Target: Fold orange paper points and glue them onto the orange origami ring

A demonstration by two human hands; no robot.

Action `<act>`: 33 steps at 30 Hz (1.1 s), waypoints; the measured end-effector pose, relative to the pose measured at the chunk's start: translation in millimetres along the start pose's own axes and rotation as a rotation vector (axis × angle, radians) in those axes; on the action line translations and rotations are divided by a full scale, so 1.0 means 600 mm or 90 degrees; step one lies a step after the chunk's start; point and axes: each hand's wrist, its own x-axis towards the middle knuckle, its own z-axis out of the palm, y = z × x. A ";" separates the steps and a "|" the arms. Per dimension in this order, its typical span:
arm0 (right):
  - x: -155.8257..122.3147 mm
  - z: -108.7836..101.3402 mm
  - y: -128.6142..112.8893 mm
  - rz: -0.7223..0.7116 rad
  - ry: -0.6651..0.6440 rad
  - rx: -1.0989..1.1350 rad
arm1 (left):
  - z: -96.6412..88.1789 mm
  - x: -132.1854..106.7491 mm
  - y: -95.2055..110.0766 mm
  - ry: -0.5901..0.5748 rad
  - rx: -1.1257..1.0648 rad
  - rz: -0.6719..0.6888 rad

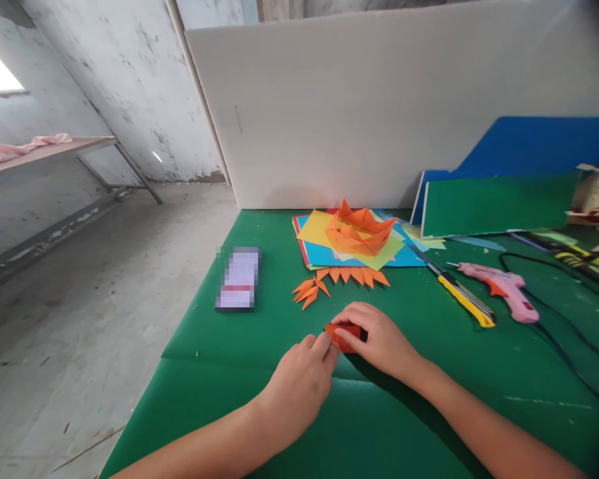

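Note:
A small piece of folded orange paper (348, 338) is between my two hands, low over the green table. My left hand (307, 372) pinches its left end with the fingers closed. My right hand (374, 336) curls around its right side, thumb on the near face and fingers at the far edge. Just beyond lie several small pointed orange paper pieces (354, 275), some in a row and some in a loose cluster. Behind them an orange paper ring with pointed tips (362, 233) rests on a stack of coloured paper sheets (309, 256).
A phone (238, 279) lies to the left on the green tabletop (219, 392). To the right are a yellow utility knife (462, 299) and a pink glue gun (509, 289) with its black cord. A white board (379, 106) and a green panel (499, 206) stand behind.

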 end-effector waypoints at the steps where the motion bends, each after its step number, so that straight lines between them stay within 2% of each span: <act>1: 0.000 0.000 0.001 0.002 -0.001 0.004 | 0.000 0.000 -0.001 0.000 -0.003 0.004; 6: -0.001 0.000 0.004 0.049 -0.018 -0.024 | -0.006 0.000 -0.006 -0.015 -0.015 0.002; 14: -0.001 -0.007 0.002 0.032 -0.021 0.014 | -0.022 0.008 -0.026 -0.014 -0.103 0.001; 22: -0.006 -0.006 0.019 -0.070 -0.024 -0.001 | -0.021 0.005 -0.030 0.004 -0.143 -0.019; 33: -0.008 -0.016 0.022 -0.162 -0.081 -0.130 | -0.023 0.006 -0.033 0.019 -0.160 -0.020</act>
